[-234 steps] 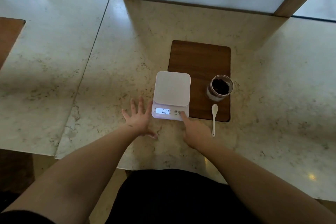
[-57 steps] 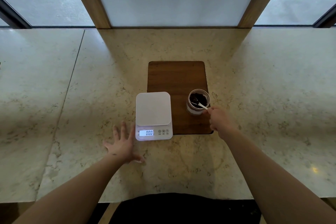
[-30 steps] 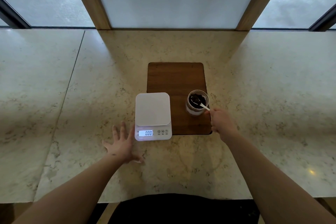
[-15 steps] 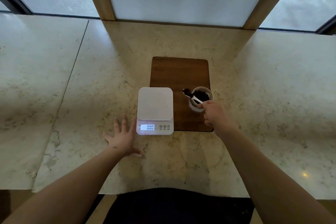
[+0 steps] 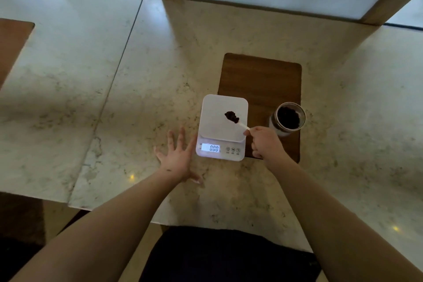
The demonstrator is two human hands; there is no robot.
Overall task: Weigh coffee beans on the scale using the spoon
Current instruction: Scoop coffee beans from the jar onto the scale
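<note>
- head view, centre of the frame: the right hand (image 5: 266, 142) pinches the handle end of the white spoon (image 5: 242, 125), whose bowl carries a heap of coffee beans (image 5: 231, 117) over the white platform of the scale (image 5: 223, 126).
- the left hand (image 5: 179, 155) lies flat and open on the counter (image 5: 137, 98), fingers spread, just beside the scale's left edge and gripping nothing.
- the scale's display (image 5: 211, 148) reads 0.00, so by my judgement no beans have landed yet; the step in hand is tipping the spoonful out.
- the jar (image 5: 288, 118) of beans stands on the wooden board (image 5: 261, 80), right of the scale.
- to do it well: lower the bowl close to the platform before rolling the wrist, since beans dropped from height would likely bounce and roll off the flat plate.
- aim for the middle of the platform, and keep spoon and both hands off the scale so the reading stays true.
</note>
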